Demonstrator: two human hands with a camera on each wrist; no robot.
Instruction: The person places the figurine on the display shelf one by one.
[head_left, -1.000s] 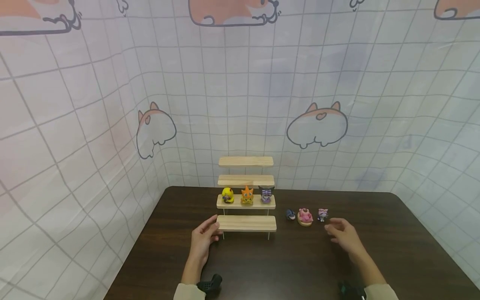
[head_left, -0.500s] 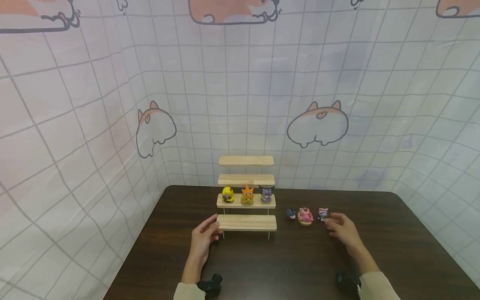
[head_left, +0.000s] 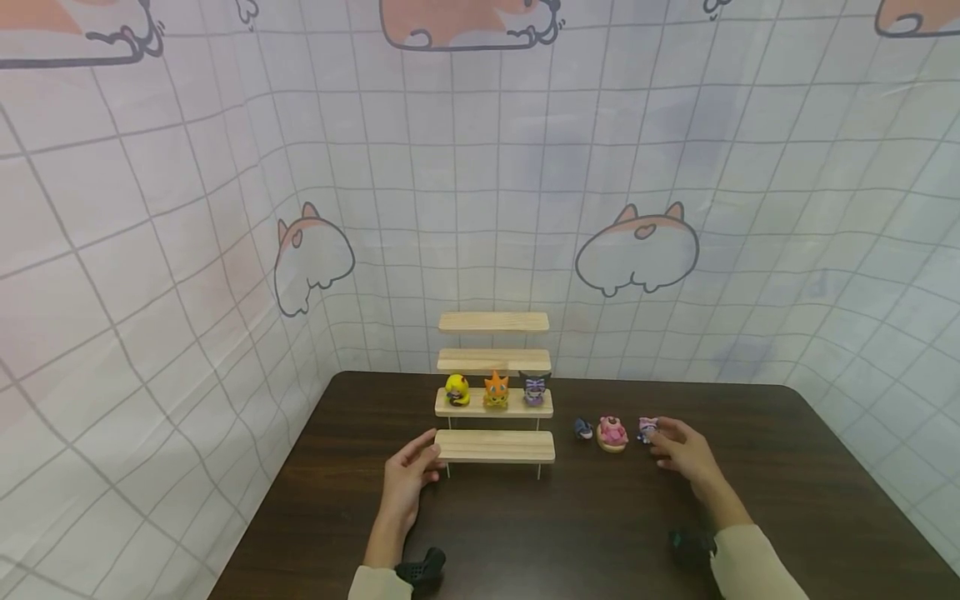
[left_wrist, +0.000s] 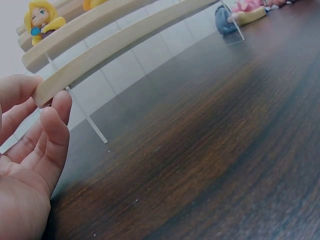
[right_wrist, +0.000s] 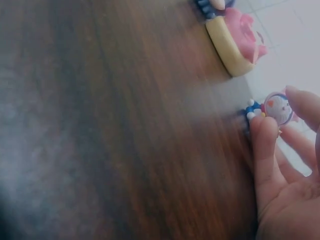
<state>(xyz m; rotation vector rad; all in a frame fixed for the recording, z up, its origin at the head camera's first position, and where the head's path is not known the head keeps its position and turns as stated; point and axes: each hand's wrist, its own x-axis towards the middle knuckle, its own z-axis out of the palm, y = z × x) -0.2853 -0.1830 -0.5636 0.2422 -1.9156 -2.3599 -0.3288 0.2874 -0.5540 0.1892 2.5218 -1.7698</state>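
Observation:
My left hand [head_left: 406, 479] pinches the left end of the lowest plank of a stepped wooden display stand [head_left: 495, 447]. In the left wrist view its fingers [left_wrist: 59, 131] lie above and below the plank end. My right hand [head_left: 686, 454] pinches a small pink-and-purple figurine [head_left: 647, 429] at the right end of a short row on the table. In the right wrist view the figurine's white face [right_wrist: 279, 109] shows between finger and thumb. Beside it are a pink figurine on a cream base [head_left: 612, 433] and a dark blue figurine [head_left: 582, 428].
On the stand's second plank from the bottom sit a yellow-haired figurine [head_left: 457, 390], an orange figurine [head_left: 496, 390] and a purple figurine with black ears [head_left: 535, 389]. The dark wooden table [head_left: 600, 533] ends at a white grid-patterned curtain [head_left: 480, 167] behind and at the sides.
My right hand has moved a little left and away from me to the small pink-and-purple figurine, and its fingers have closed around it. My left hand has stayed at the stand.

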